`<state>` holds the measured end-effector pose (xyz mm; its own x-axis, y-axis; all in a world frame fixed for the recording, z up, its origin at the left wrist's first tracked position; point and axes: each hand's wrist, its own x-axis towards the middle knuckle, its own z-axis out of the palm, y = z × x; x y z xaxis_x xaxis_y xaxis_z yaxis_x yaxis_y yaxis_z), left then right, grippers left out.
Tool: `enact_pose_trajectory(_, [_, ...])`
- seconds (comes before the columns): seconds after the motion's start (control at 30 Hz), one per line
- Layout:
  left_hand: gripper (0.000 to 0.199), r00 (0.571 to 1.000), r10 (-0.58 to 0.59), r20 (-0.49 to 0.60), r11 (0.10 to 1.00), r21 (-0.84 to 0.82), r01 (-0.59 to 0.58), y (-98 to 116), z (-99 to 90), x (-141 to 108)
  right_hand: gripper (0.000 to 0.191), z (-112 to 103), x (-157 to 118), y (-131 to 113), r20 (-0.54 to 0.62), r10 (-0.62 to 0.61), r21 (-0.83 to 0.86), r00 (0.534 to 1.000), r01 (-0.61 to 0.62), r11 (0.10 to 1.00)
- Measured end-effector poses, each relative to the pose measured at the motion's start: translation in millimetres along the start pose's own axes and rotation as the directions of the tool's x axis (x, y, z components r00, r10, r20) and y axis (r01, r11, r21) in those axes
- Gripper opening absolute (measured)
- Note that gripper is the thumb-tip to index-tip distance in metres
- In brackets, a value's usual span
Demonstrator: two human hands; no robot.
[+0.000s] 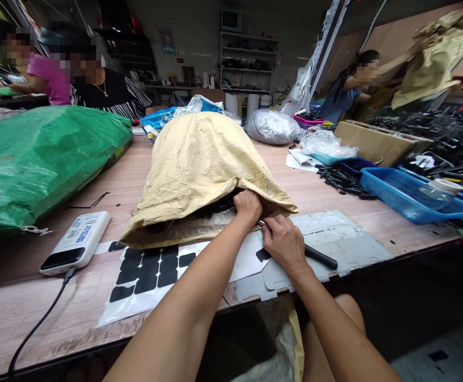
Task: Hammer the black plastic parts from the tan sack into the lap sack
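Apparent step: picking from sack (203, 159). Left hand (248, 206): grip not discernible; right hand (285, 243): clamped on tool (322, 258). Next move likely calls for left-hand withdrawal.

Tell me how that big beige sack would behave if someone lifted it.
The beige sack would probably sag and fold, since its skin is creased and its opening gapes loosely. It may be fairly heavy, as it bulges, though most of the filling is hidden. Tipped forward, it could spill: dark items show just inside the opening.
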<state>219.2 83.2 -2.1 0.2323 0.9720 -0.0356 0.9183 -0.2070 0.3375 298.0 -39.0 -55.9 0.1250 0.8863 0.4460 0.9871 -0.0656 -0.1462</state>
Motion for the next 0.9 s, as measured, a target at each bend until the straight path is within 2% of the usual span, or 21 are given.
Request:
enact_pose_trajectory(0.13, [0.033, 0.997, 0.04, -0.071, 0.999, -0.01, -0.041, -17, -8.0, -9, 0.02, -1, -1, 0, 0.004, 0.006, -0.004, 1.0, -0.005, 1.0])
enact_pose_trajectory(0.27, [0.027, 0.985, 0.14, -0.104, 0.99, 0.013, -0.14, -55, -27.3, -41, 0.02, -1, -1, -1, 0.004, 0.01, -0.011, 1.0, -0.01, 1.0])
enact_pose_trajectory(0.37, [0.024, 0.959, 0.28, -0.034, 0.96, 0.017, -0.28, -87, -37.3, -77, 0.02, -1, -1, -2, 0.001, 0.015, -0.012, 1.0, -0.015, 1.0])
enact_pose_trajectory(0.47, [0.021, 0.934, 0.351, 0.065, 0.936, -0.026, -0.35, -110, -35.3, -111, 0.021, -1, -1, -2, 0.001, 0.02, -0.01, 1.0, -0.02, 1.0])
enact_pose_trajectory(0.53, [0.017, 0.931, 0.359, 0.065, 0.933, -0.062, -0.356, -116, -27.9, -127, 0.021, -1, -1, -2, 0.001, 0.021, -0.008, 1.0, -0.021, 1.0])
enact_pose_trajectory(0.63, [0.019, 0.936, 0.35, -0.049, 0.928, -0.12, -0.353, -113, -12.9, -137, 0.022, -1, -2, -2, -0.001, 0.021, -0.005, 1.0, -0.021, 1.0])
enact_pose_trajectory(0.73, [0.022, 0.915, 0.378, -0.138, 0.894, -0.201, -0.4, -108, 0.6, -135, 0.023, 0, -2, -1, -0.008, 0.014, 0.002, 1.0, -0.014, 1.0])
enact_pose_trajectory(0.9, [0.013, 0.913, 0.383, -0.141, 0.865, -0.293, -0.408, -112, 10.4, -130, 0.031, 1, -2, 2, -0.008, -0.035, 0.022, 0.999, 0.035, 0.999])
